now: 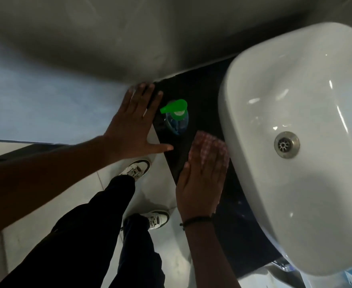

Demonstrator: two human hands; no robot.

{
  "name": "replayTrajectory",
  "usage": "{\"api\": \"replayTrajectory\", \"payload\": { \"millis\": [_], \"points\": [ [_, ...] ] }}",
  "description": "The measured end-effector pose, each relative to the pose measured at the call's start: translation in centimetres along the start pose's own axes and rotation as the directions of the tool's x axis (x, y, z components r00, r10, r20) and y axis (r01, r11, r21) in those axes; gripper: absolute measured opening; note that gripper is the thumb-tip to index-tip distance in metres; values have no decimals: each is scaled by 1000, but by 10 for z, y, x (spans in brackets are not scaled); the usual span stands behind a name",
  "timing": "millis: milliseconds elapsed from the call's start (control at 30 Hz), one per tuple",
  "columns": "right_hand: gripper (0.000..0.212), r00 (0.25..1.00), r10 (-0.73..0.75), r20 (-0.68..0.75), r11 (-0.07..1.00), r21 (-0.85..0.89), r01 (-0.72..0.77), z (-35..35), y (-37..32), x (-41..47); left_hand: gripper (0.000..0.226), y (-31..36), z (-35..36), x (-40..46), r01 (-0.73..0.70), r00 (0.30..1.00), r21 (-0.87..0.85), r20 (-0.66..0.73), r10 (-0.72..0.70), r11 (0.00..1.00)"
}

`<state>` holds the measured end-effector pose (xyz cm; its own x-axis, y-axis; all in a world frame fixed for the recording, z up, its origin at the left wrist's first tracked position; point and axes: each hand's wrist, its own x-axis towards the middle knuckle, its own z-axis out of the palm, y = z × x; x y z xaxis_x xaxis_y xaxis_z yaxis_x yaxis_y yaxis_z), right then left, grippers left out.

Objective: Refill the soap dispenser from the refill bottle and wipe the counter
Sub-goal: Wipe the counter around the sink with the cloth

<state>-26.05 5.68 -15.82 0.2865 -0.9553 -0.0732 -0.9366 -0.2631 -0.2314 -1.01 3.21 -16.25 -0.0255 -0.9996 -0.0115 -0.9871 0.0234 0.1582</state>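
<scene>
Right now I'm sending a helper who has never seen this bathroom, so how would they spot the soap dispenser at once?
Find the big white sink; to its left runs a strip of black counter. The soap dispenser stands there, between the flat left hand and the checked cloth. It is the only bottle: clear with blue liquid and a bright green pump.

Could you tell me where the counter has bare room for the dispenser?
Bare black counter lies between soap dispenser, wall and sink. Nearer, it is crowded: right hand presses a cloth; left hand spans the edge.
</scene>
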Motion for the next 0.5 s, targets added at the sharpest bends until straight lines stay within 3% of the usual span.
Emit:
{"api": "replayTrajectory", "payload": {
  "millis": [100, 267, 433, 500],
  "points": [
    [64, 989, -130, 68, 991, -24, 132, -6, 21, -34, 138, -7, -4, 14, -96, 995, -42, 26, 97, 995],
    [63, 987, 155, -31, 988, 18, -154, 1, 2, -10, 137, -12, -1, 27, -199, 980, -58, -1, 199, 978],
    [63, 994, -103, 38, 994, -14, 104, 3, 10, -33, 134, -13, 2, 26, -209, 978, -64, -22, 208, 976],
    [63, 997, -51, 50, 998, -19, 52, 0, 23, -48, 133, -12, 2, 25, -212, 977, -66, -24, 211, 975]
  ]
}}
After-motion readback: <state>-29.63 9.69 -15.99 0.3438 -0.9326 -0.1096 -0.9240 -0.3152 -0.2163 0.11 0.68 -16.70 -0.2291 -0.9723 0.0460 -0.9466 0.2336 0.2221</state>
